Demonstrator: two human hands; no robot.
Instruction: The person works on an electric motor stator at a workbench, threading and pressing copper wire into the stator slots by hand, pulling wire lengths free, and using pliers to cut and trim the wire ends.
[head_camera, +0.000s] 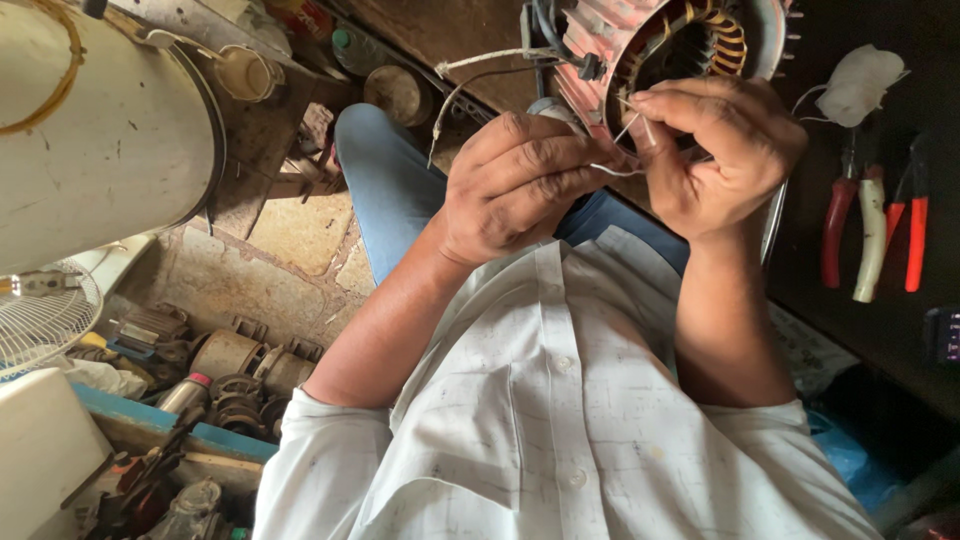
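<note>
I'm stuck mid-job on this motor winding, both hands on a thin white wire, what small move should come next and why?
Probably draw the thin white wire taut. It sags in a loose curve between the left hand and the right hand, whose fingertips pinch it right in front of the motor stator. Pulling it snug would likely keep it clear of the copper coils.

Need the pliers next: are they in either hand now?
No, the red-handled pliers lie aside; both hands pinch thin wire.
</note>
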